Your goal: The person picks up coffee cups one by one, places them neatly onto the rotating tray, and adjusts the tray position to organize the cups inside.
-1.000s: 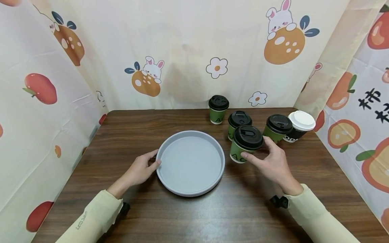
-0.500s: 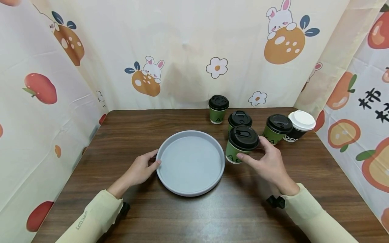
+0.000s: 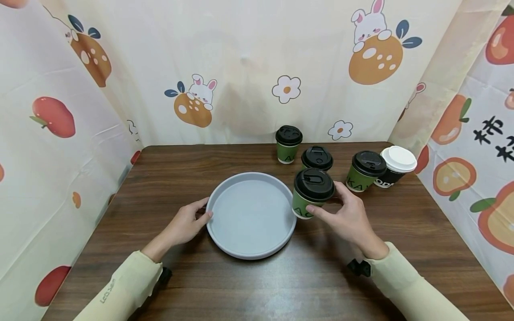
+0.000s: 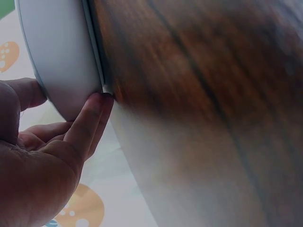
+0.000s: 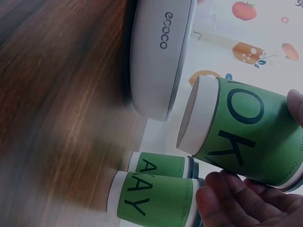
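A round pale grey tray [image 3: 250, 218] with a raised rim lies on the wooden table. My left hand [image 3: 185, 223] pinches its left edge; in the left wrist view the thumb is at the rim and fingertips press low on the side wall [image 4: 59, 52]. With my right hand [image 3: 349, 218] I grip a green paper cup [image 3: 304, 203] with a black lid, thumb in front and fingers behind. It overlaps the tray's right rim in the head view. In the right wrist view the cup's white base is lifted off the table, at about rim height.
Behind the held cup stand two more green cups, the nearer one [image 3: 317, 157] partly hidden, the farther one [image 3: 287, 151] by the back curtain [image 3: 241, 53]. To the right are another green cup [image 3: 360, 178] and a black cup with a white lid [image 3: 397, 162].
My right hand has carried the green cup leftward, from beside the tray to over its right rim. The left hand and the tray have stayed put.
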Available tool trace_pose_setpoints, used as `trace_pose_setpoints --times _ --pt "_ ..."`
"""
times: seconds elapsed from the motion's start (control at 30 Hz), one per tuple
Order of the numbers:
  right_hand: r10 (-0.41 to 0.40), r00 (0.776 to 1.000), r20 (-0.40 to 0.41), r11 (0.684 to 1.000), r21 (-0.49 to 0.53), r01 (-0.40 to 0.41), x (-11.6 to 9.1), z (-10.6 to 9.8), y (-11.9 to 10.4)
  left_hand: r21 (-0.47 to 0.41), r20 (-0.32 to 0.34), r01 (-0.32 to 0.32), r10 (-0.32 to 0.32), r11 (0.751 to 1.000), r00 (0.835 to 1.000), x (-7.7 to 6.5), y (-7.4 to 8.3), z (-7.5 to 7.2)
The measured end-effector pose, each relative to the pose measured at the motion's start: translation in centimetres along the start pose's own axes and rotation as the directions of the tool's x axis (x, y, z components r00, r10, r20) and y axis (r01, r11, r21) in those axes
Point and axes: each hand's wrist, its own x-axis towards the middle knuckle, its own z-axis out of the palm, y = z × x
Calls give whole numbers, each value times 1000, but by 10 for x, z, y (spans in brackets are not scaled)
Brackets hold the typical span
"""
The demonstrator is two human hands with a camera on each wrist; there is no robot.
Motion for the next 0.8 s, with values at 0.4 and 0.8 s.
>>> trace_pose_setpoints --times 0.4,0.8 --pt "-14 999 30 999 40 13 1 8 -4 4 -11 1 -1 1000 1000 0 0 1" --pt "-35 998 58 996 85 30 0 14 -8 1 -9 7 -7 1000 1000 1 1 1"
